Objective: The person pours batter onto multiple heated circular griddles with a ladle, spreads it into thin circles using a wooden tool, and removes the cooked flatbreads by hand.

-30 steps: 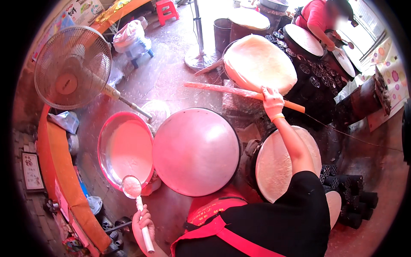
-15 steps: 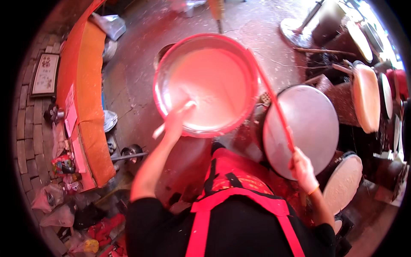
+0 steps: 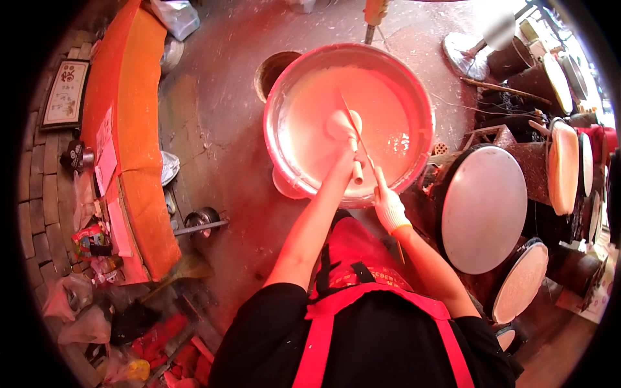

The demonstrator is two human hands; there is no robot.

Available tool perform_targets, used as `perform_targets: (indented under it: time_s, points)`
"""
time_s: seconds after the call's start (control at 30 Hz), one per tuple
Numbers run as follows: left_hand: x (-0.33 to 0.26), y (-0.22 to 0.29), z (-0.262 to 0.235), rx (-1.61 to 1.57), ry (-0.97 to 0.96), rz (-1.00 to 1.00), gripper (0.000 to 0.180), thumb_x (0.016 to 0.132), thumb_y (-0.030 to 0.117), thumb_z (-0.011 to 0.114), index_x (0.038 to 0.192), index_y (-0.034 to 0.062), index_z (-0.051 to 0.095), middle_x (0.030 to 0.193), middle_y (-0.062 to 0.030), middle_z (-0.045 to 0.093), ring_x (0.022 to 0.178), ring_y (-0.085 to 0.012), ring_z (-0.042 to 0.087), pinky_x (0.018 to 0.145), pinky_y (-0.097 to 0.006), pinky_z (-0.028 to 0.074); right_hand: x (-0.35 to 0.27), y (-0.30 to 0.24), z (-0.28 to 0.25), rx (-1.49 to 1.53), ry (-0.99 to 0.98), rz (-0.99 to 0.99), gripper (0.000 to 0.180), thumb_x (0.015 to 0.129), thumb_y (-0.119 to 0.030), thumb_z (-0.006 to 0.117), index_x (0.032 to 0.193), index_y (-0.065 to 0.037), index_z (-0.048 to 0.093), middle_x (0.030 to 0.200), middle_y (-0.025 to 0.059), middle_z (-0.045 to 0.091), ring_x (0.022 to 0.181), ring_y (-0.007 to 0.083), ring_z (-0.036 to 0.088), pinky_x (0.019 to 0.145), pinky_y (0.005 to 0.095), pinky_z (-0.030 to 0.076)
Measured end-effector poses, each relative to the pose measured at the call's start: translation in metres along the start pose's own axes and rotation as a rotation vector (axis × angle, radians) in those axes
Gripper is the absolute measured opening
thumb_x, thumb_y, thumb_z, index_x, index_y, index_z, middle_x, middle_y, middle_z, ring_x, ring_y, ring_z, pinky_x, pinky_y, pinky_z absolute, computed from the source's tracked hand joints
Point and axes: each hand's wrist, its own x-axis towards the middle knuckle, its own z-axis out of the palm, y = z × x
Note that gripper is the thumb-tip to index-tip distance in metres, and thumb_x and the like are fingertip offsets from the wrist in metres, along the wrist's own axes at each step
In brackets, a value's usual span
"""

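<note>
A wide basin (image 3: 270,123) holds pale liquid batter (image 3: 388,97), tinted pink by the light. My left hand (image 3: 347,158) is closed round the handle of a ladle (image 3: 341,127), whose bowl is over the batter near the basin's middle. On my right hand (image 3: 389,205) is a whitish glove. Its fingers grip a long thin flat stick (image 3: 350,113) that slants up and left across the ladle, its far tip above the batter. The stick's other end sticks out below that hand. Both hands are at the basin's near side.
A round flat griddle (image 3: 485,207) stands right of the basin, with more round plates (image 3: 521,281) beyond. One at the far right bears a tan folded sheet (image 3: 561,167). An orange-covered table (image 3: 139,155) runs along the left. A round opening (image 3: 275,72) lies behind the basin.
My right hand has swung the stick left, from over the griddle to the basin. My left hand has shifted the ladle within the basin, and the two tools now cross in view.
</note>
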Motion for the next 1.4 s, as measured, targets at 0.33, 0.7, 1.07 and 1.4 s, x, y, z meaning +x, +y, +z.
perform_targets:
  time_s: [0.33,0.7,1.07,1.4]
  points:
    - [-0.143,-0.081,0.154,0.251,-0.222,0.330,0.020,0.096,0.026,0.046,0.094,0.0054,0.044,0.066,0.0012,0.038,0.051,-0.0075,0.039,0.043,-0.020,0.038,-0.158,0.019,-0.091,0.122,0.159,-0.269,0.064,0.091,-0.011,0.050,0.148,-0.023,0.024,0.077,0.0229,0.059,0.069,0.0400,0.061,0.064,0.0506,0.047]
    - [-0.292,-0.092,0.307,1.410,0.067,0.980,0.035,0.099,0.038,0.044,0.100,0.0027,0.042,0.067,-0.0012,0.042,0.046,-0.0057,0.039,0.037,-0.020,0.032,-0.176,0.017,-0.197,0.197,0.764,-0.541,0.059,0.086,0.002,0.050,0.143,-0.007,0.037,0.099,0.0223,0.062,0.069,0.0297,0.062,0.065,0.0355,0.050]
    - [-0.216,-0.172,0.265,1.776,0.075,0.364,0.013,0.092,0.011,0.051,0.095,-0.0004,0.046,0.067,0.0005,0.046,0.047,-0.0041,0.041,0.038,-0.018,0.034,-0.257,0.067,-0.255,0.548,0.212,-0.212,0.032,0.099,-0.021,0.044,0.124,-0.004,0.054,0.067,0.0017,0.057,0.050,0.0069,0.051,0.046,0.0247,0.043]
    - [-0.135,-0.355,0.227,2.477,-0.474,0.851,0.036,0.073,0.006,0.067,0.105,-0.0040,0.057,0.076,-0.0108,0.064,0.061,-0.0146,0.062,0.053,-0.028,0.049,-0.308,0.127,-0.314,0.246,0.663,0.072,0.045,0.093,-0.014,0.048,0.138,-0.018,0.046,0.069,0.0103,0.059,0.059,0.0236,0.059,0.057,0.0364,0.047]
